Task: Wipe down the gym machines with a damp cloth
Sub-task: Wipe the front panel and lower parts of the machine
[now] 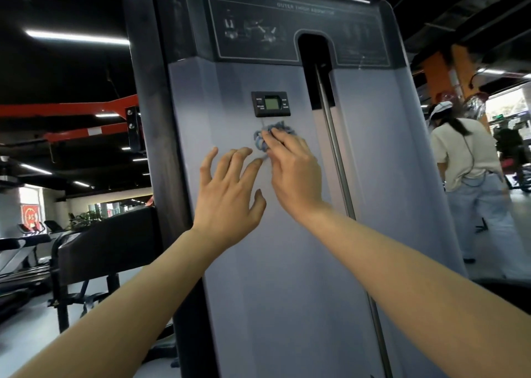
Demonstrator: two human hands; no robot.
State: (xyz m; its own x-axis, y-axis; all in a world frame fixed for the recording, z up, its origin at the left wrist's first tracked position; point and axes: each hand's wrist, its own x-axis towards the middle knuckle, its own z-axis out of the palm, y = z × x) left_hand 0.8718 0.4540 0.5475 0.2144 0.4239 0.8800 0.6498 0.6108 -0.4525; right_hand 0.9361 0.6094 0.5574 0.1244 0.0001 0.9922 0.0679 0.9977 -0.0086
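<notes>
A tall grey gym machine shroud (287, 262) fills the middle of the head view, with a small black counter display (270, 104) on its upper face. Just under the display my right hand (293, 168) presses a bunched blue-grey cloth (265, 138) against the panel, fingers curled over it. My left hand (227, 194) lies beside it to the left, fingers spread and straight, touching or nearly touching the panel. Most of the cloth is hidden under my right hand.
A vertical slot with a steel rod (336, 159) runs down the shroud right of my hands. A black padded seat (109, 242) stands at the left, treadmills (23, 251) behind it. A person in a white top (465, 159) stands at the right.
</notes>
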